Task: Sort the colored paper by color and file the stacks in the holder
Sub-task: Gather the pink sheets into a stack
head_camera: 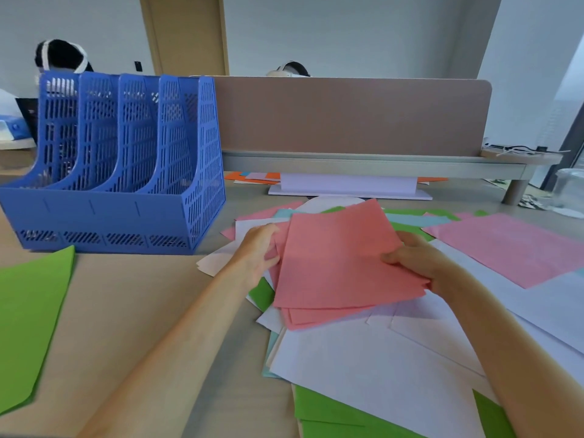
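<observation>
I hold a small stack of salmon-pink sheets (pixel 335 260) above the paper pile, with my left hand (pixel 257 252) gripping its left edge and my right hand (pixel 414 259) pinching its right edge. Beneath lies a loose spread of white sheets (pixel 357 358), green sheets (pixel 319 412), pale blue and light pink sheets (pixel 512 245). A separate green stack (pixel 28 317) lies at the left of the desk. The blue plastic file holder (pixel 104 213), with several slots that look empty, stands at the back left.
A brown desk divider (pixel 347 115) runs along the back, with a white stand (pixel 347 186) and orange sheets under its shelf. A clear container (pixel 570 191) sits at the far right. Heads of other persons show behind the holder and the divider.
</observation>
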Demonstrator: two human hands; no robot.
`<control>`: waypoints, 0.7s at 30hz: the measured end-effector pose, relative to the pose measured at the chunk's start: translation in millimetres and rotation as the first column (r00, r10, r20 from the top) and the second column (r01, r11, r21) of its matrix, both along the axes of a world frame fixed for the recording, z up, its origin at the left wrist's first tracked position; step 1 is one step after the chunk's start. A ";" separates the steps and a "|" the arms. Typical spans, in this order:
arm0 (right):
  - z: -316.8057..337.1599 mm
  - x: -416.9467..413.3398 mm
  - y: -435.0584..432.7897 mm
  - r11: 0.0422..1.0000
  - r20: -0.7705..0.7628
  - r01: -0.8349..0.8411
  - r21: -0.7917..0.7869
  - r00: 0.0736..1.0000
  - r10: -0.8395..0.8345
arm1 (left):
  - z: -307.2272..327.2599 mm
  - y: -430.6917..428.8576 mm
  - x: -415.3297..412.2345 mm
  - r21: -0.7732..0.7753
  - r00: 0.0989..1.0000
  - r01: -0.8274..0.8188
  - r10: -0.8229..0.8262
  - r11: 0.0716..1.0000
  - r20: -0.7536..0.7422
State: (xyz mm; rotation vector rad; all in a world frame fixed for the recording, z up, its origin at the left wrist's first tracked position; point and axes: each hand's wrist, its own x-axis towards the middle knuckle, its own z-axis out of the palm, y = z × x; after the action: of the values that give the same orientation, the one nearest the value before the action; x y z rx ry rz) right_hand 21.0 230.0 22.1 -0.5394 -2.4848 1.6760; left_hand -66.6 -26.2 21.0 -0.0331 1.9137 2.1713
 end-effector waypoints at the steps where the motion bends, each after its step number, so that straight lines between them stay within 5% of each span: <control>1: 0.4 -0.2 -1.5 1.000 -0.021 0.000 0.014 1.000 0.001 | -1.3 0.4 -1.1 -0.026 1.000 -0.009 0.008 1.000 -0.024; 5: 2.9 1.8 -0.8 0.992 -0.194 0.051 -0.115 0.978 -0.073 | -7.9 -3.4 -6.9 -0.159 0.999 -0.032 0.025 0.987 -0.048; 11: 1.4 -2.3 -1.7 0.968 -0.204 0.014 -0.251 0.977 -0.067 | -3.7 -1.7 1.0 -0.017 0.978 0.206 -0.206 0.978 0.007; 14: -2.5 -9.8 1.6 0.984 -0.205 0.174 0.048 0.966 -0.160 | -6.3 1.8 5.5 -0.149 0.992 0.108 -0.117 0.983 -0.053; 15: -5.2 -12.0 9.9 0.912 -0.216 0.287 0.293 0.949 -0.229 | -8.0 1.3 4.5 -0.188 0.991 0.087 -0.105 0.978 -0.083; 17: -12.6 -8.3 32.5 0.600 -0.182 0.376 0.707 0.915 -0.359 | -9.6 1.4 2.7 -0.247 0.987 0.085 -0.115 0.965 -0.109; 19: -24.0 -0.2 54.7 0.511 -0.022 0.296 0.807 0.879 -0.475 | -11.0 2.0 3.2 -0.300 0.980 0.131 -0.169 0.945 -0.107; 21: -32.4 5.5 65.9 0.577 0.131 0.245 0.779 0.837 -0.532 | -10.9 3.0 5.2 -0.340 0.971 0.166 -0.213 0.925 -0.105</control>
State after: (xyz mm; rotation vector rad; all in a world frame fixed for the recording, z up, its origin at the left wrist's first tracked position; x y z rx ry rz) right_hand 26.4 296.0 -10.3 -1.2325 -2.6725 0.3209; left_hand -61.4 -23.2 10.0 0.2427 2.2363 1.7516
